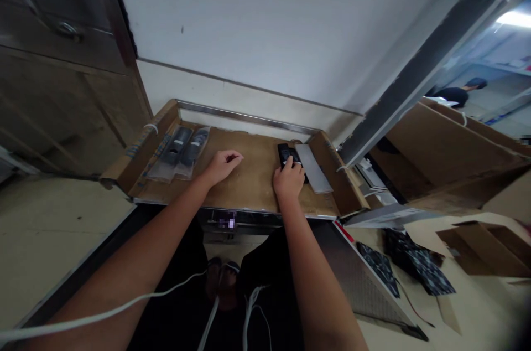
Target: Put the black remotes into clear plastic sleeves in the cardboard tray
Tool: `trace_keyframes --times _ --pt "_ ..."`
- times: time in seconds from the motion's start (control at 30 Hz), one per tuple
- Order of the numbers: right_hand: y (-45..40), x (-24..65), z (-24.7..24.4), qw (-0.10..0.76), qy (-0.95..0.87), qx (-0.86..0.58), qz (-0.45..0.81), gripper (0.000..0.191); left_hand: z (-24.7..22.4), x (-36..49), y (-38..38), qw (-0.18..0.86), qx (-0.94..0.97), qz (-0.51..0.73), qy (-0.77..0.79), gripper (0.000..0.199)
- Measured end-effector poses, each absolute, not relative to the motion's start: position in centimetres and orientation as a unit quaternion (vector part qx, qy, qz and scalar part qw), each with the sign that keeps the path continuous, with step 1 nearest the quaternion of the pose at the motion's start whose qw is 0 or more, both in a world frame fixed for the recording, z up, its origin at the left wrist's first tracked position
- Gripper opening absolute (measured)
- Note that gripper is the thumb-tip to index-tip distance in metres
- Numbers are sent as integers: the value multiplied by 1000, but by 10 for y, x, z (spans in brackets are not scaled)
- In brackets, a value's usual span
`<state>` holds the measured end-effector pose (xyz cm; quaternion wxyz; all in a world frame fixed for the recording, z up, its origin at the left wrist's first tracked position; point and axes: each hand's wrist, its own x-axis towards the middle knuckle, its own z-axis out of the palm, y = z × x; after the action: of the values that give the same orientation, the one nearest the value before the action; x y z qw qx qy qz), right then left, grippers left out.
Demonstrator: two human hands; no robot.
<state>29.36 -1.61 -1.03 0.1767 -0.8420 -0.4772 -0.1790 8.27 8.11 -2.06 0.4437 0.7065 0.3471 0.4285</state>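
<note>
My left hand (224, 166) rests over the cardboard-lined tray (253, 190), its fingers curled together; whether anything small is in them I cannot make out. My right hand (289, 176) lies on black devices (284, 150) at the tray's right side, fingers over their lower part. Beside them on the right is a flat whitish sleeve (314, 168). Two dark items in clear plastic bags, one (176, 146) further left and the other (194, 149) next to it, lie at the tray's left end.
A large open cardboard box (440, 157) stands at the right, with another box (489, 248) and dark patterned bags (415, 262) on the floor. White cables (124, 306) hang near my arms. A person (458, 95) is far right.
</note>
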Motion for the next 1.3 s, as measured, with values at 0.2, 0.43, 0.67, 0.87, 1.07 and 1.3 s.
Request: trace_keyframes --times 0.2,0.43,0.67,0.87,1.07,1.3 --pt "-13 295 -15 181 -468 -842 -200 39 -18 83 80 438 707 430 352 22" --pt "-12 299 -17 187 -452 -844 -219 34 -21 83 81 438 706 431 352 23" --pt "-16 296 -16 201 -414 -858 -229 37 -20 83 81 442 704 429 354 23" --pt "-15 300 -18 205 -398 -872 -198 40 -20 83 80 447 698 431 356 24" --pt "-15 310 -16 259 -361 -885 -143 50 -20 83 81 445 699 432 357 23" --pt "-14 314 -16 290 -378 -871 -118 52 -19 83 80 447 694 431 365 22"
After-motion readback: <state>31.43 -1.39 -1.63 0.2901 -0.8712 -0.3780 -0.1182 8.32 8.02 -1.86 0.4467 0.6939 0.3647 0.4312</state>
